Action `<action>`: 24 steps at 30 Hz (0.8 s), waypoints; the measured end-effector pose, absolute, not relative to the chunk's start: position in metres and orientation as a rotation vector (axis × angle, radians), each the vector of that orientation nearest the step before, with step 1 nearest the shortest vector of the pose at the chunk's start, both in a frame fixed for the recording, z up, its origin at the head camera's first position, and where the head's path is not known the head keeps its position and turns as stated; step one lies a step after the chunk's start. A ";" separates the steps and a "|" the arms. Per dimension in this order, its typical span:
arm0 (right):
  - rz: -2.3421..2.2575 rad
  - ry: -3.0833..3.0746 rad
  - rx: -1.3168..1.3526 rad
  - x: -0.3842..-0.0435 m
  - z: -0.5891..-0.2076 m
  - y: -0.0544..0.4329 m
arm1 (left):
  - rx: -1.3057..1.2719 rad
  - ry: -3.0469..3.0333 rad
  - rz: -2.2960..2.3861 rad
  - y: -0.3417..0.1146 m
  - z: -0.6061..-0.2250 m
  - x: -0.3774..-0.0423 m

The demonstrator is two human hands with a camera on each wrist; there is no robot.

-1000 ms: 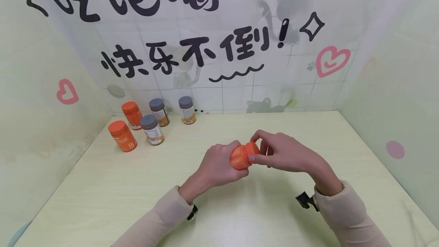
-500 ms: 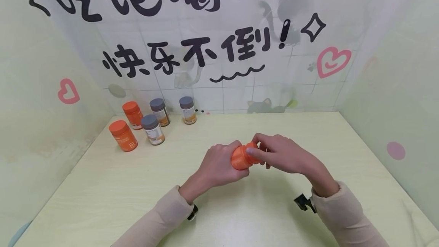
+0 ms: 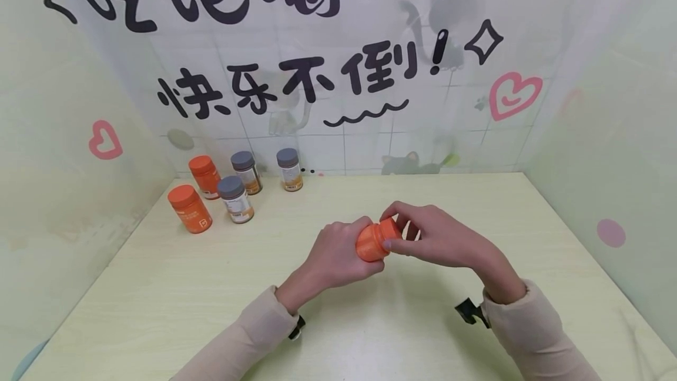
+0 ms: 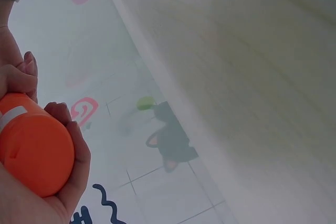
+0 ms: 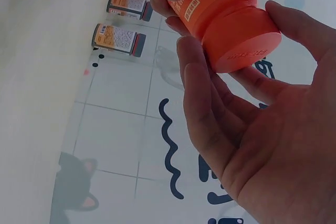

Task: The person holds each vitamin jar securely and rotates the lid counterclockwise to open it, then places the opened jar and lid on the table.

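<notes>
An orange bottle (image 3: 371, 243) with a ridged orange lid (image 5: 242, 43) is held tilted above the table, its lid end toward the right. My left hand (image 3: 338, 254) wraps around the bottle's body; in the left wrist view its round base faces the camera between the curled fingers and palm. At the lid, my right hand (image 3: 441, 237) has its thumb on one side and its fingertips on the other, pinching it by the edge. The lid sits on the bottle's neck, and raised letters show on its top in the right wrist view.
Two orange bottles (image 3: 190, 210) stand at the table's back left. Beside them are several grey-lidded bottles (image 3: 236, 201). A printed wall sheet (image 3: 344, 151) rises behind the pale wooden table (image 3: 158, 304), with more walls at both sides.
My right thumb and fingers shifted forward over the lid, then back to its lower edge, turning about it. My left hand and the bottle stay nearly in place.
</notes>
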State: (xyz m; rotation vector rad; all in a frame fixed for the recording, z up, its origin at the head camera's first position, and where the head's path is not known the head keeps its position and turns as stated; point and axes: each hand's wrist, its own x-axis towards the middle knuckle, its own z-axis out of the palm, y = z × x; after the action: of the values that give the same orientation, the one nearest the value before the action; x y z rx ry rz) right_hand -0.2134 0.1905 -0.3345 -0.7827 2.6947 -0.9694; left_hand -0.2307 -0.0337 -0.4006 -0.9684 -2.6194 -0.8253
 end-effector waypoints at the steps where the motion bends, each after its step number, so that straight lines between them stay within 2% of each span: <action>1: -0.971 2.698 -0.800 -0.213 -0.334 0.191 | -0.968 -2.619 -0.827 -0.034 -0.400 -0.231; 13: -1.028 2.680 -1.038 -0.215 -0.334 0.192 | -0.958 -2.612 -0.834 -0.035 -0.399 -0.230; 24: -1.078 2.679 -1.097 -0.216 -0.336 0.194 | -0.951 -2.601 -0.847 -0.036 -0.398 -0.231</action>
State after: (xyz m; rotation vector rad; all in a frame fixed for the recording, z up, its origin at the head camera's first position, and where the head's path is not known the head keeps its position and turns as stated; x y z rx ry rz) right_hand -0.2158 0.1942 -0.3356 -1.0975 2.6786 -1.0780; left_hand -0.2309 -0.0360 -0.3979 -0.9507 -2.6009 -0.8467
